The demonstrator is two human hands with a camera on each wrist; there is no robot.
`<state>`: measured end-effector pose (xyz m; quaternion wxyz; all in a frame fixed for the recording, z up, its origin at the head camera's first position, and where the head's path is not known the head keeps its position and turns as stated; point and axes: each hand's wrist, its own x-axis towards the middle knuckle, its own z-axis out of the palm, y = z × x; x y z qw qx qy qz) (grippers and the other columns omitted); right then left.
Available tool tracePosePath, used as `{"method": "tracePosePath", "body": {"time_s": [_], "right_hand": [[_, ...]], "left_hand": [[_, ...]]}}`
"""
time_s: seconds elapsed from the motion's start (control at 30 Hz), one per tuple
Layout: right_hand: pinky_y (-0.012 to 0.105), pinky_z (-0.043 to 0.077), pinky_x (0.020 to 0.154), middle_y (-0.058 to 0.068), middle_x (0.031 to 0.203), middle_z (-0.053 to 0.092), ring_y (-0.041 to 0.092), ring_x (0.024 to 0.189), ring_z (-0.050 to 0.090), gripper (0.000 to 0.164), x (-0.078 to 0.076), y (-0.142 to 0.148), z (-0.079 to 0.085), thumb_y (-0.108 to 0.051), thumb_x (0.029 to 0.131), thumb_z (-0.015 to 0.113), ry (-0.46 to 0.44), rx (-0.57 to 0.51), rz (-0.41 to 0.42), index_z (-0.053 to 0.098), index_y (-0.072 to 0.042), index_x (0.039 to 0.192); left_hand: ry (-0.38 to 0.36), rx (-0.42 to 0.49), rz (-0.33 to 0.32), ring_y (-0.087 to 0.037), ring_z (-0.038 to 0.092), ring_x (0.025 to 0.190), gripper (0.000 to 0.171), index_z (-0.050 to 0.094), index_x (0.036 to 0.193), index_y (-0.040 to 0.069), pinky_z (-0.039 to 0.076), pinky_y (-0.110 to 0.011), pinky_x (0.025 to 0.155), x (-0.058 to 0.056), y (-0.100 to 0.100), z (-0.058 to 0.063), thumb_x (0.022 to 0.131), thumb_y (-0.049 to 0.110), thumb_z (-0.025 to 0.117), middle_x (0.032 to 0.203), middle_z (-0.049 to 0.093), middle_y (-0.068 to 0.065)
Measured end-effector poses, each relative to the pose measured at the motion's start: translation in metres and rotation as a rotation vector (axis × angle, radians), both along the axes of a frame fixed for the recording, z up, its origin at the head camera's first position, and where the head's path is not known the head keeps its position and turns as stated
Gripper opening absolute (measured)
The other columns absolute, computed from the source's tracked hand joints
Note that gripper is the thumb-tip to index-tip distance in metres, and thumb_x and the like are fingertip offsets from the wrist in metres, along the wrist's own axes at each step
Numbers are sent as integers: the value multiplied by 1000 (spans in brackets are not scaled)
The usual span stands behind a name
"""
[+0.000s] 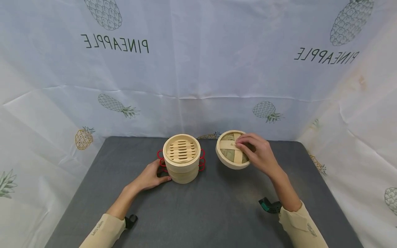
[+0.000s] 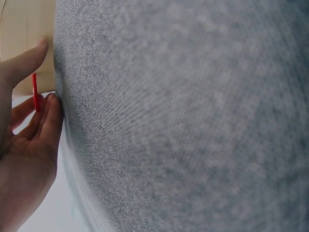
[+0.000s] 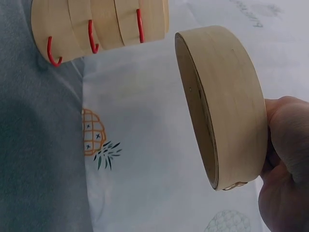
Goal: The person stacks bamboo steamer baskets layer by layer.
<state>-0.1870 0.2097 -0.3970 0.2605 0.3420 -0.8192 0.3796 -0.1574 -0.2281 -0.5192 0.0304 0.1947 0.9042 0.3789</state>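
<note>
A stack of bamboo steamer baskets stands on the table, its slatted top tier facing up. Three red handles stick out along one side of the stack in the right wrist view. My left hand holds the stack low on its left side, thumb against the wall and fingers behind, around a red handle. To the right, the round woven steamer lid hangs above the table, tilted. My right hand pinches it at the top centre. The right wrist view shows the lid's rim apart from the stack.
A dark grey table lies beneath both arms. White cloth printed with pineapples hangs at the back and along both sides. Dark camera mounts are worn on the wrists.
</note>
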Motion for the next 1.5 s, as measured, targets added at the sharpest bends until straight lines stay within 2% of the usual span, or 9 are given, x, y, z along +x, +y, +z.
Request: {"method": "tracePosePath", "body": {"time_s": [0.33,0.67,1.13,1.3,1.5], "right_hand": [[7,50,104,12,107,78,29,104,73,22,-5,-19,9,12,84,84,39,-1,59,81,-2,102],[11,51,106,13,109,78,29,108,72,19,-5,-37,17,11,88,82,4,-21,92,81,-3,101],[17,56,102,13,109,78,29,108,73,14,-16,-68,22,7,91,81,11,-48,147,81,-3,102],[26,59,100,12,108,78,30,107,74,13,-19,-80,25,5,90,82,39,-55,161,81,-3,100],[36,63,97,11,109,78,29,108,74,10,-21,-94,28,1,92,83,31,-36,177,81,-3,100]], "left_hand": [[-18,18,-8,-33,73,124,73,54,150,-4,63,-49,104,1,1,3,90,18,90,139,68,-20],[-8,19,-11,-33,73,124,72,56,149,-3,63,-49,104,0,1,1,89,18,91,137,69,-19],[-10,30,-14,-35,72,126,71,55,149,-4,63,-48,104,0,0,0,90,16,90,138,68,-20],[-13,22,-6,-34,72,125,72,55,150,-3,63,-48,105,0,0,0,90,17,90,138,68,-20],[-6,28,-8,-34,73,123,73,54,150,-4,63,-49,104,0,0,-1,90,18,89,137,68,-21]]}}
